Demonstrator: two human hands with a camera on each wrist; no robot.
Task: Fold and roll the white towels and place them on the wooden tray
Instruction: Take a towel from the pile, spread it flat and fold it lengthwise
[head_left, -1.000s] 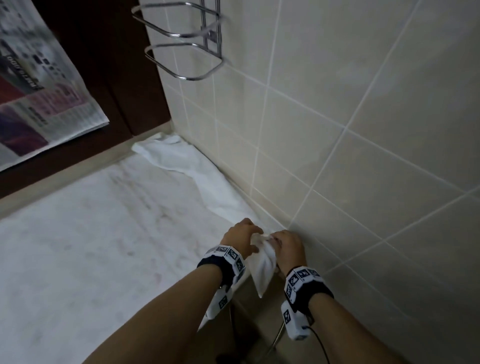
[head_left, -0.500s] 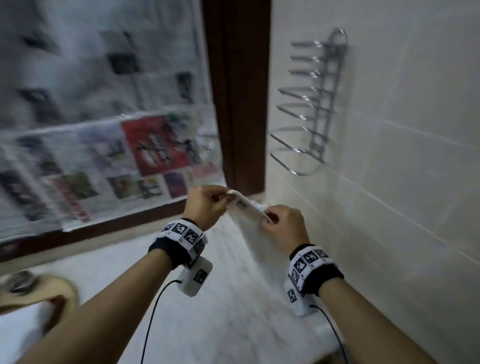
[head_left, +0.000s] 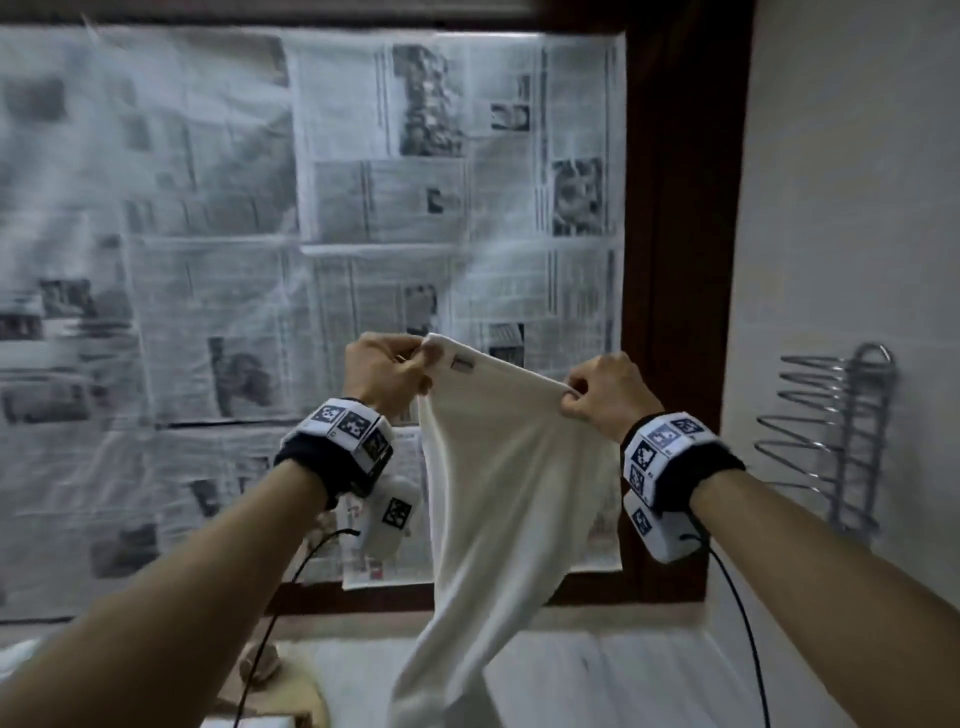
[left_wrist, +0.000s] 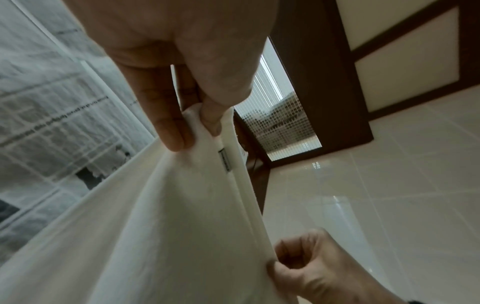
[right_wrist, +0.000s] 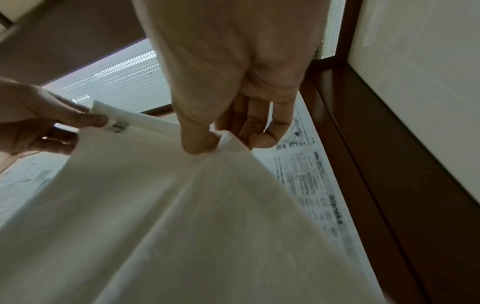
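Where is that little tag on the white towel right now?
In the head view the tag sits on the white towel's top edge, just right of the left hand pinching that corner, in front of the newspaper-covered window.

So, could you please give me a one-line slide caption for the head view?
Both hands, left hand and right hand, pinch the white towel by its top edge, hanging before a newspaper-covered window.

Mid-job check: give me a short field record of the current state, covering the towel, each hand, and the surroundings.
towel: white towel held up in the air by its top edge, lower part hanging toward the counter
left hand: left hand pinches the corner near the label
right hand: right hand pinches the other end
behind: newspaper-covered window
right wall: wire rack
folding: not yet begun
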